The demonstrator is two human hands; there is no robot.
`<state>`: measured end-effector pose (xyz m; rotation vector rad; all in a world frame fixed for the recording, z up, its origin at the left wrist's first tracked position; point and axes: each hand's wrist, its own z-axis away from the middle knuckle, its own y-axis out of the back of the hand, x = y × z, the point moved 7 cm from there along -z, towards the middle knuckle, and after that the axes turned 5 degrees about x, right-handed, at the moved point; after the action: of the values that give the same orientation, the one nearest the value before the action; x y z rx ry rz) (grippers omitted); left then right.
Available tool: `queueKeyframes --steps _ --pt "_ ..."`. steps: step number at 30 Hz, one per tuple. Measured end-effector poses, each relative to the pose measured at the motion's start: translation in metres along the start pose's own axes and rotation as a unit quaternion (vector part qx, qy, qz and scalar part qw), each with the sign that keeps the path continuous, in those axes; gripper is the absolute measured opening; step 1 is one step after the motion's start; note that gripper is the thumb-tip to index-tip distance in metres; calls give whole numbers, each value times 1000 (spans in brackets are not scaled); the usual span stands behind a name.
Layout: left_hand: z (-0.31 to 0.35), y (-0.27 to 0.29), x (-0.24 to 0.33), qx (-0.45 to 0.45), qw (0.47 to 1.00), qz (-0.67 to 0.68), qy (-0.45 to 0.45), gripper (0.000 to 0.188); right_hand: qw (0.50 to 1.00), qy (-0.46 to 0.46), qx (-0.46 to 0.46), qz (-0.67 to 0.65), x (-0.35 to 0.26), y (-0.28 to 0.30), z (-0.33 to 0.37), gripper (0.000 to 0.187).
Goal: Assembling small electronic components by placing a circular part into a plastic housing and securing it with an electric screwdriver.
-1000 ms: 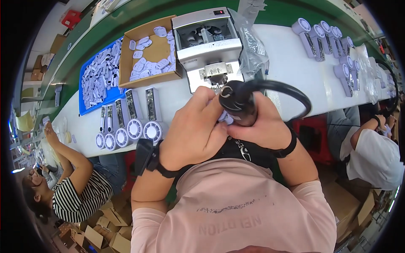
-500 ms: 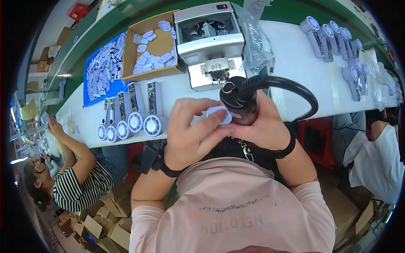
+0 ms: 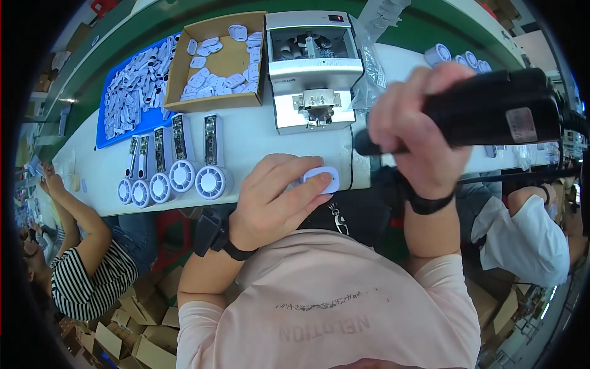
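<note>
My left hand (image 3: 273,200) pinches a small pale lilac plastic cover (image 3: 322,179), rounded and flat, between thumb and fingers in front of my body. My right hand (image 3: 424,132) is raised to the right, fingers wrapped round a black electric screwdriver (image 3: 491,111) that lies almost level and apart from the cover. Beyond my hands stands a silver screw feeder (image 3: 316,77) with a window on top. Left of it, a cardboard tray (image 3: 215,107) holds several similar lilac covers. Small lilac handheld fans (image 3: 214,181) with exposed circuit boards lie in a row.
A blue tray (image 3: 104,132) full of small plastic parts sits at the far left. More fans (image 3: 437,55) lie at the right, partly hidden by my right hand. Clear plastic bags (image 3: 369,74) sit beside the feeder. Co-workers sit on both sides; cardboard boxes (image 3: 144,307) lie below.
My right hand has lifted the screwdriver away from the cover, up and to the right, tipping it toward level. My left hand keeps the cover in nearly the same place.
</note>
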<state>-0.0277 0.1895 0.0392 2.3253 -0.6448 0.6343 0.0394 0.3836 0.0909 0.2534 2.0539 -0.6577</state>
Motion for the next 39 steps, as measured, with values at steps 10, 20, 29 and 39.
queueKeyframes --steps 10,20,29,39 --pt "-8 16 -13 79 996 29 35 36 980 -1 -25 199 57 -30 -24 37" --pt "-2 7 -18 85 991 77 71 31 994 8 51 101 40 -29 -20 36" --pt "0 5 -19 96 989 77 82 33 971 -89 31 222 58 -30 -19 38" --pt "-4 4 -22 92 987 78 106 40 992 73 -99 1 -51 -63 -10 39"
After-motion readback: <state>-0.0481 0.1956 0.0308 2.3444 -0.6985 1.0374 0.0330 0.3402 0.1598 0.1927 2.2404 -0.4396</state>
